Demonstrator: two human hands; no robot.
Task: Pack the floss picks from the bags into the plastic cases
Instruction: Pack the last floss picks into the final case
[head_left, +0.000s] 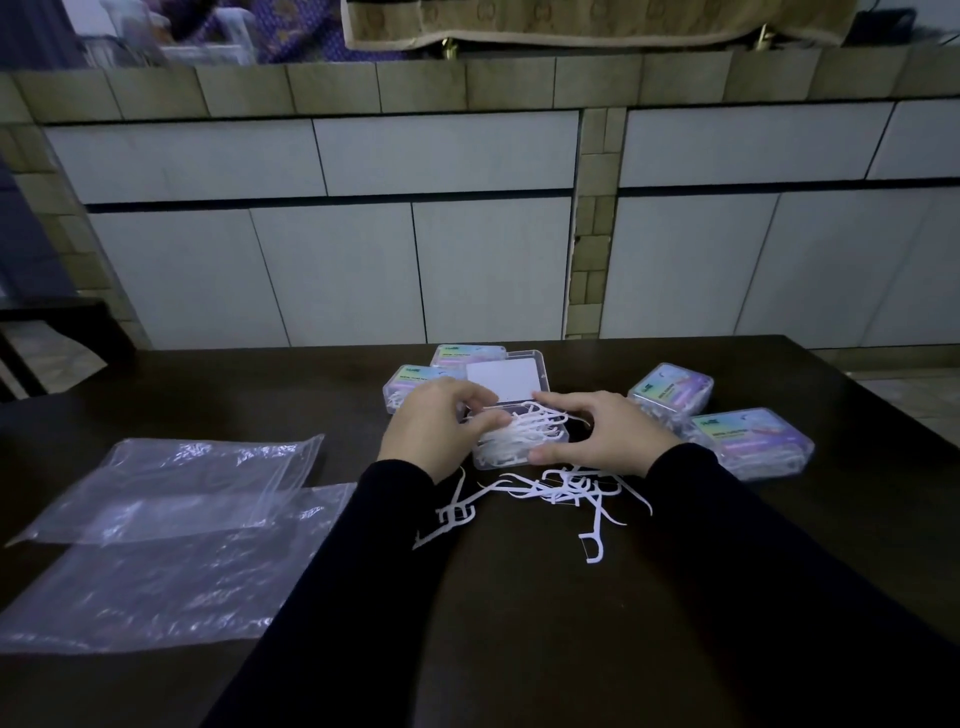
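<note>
1. Here, in the head view, an open plastic case (519, 441) sits on a dark table (519, 623), heaped with white floss picks (524, 426); its raised lid (506, 384) stands just behind it.
2. The left hand (431, 431) curls at the case's left edge, fingertips on the heap; whether it pinches a pick cannot be told, since the fingers hide the contact.
3. The right hand (597, 436) clasps the case's right side, thumb on the near corner and fingers bent over the far edge.
4. Loose floss picks (561, 493) lie scattered just in front of the case, partly under the dark sleeves (727, 545).
5. Two closed cases (415, 387) behind the open case on the left are partly hidden by its lid and the left hand; two more filled cases (753, 441) lie to its right.
6. Two clear bags (171, 519) lie flat, well to the case's left, overlapping; their contents are hard to make out.
7. Labels on the closed cases are too blurred to read.
</note>
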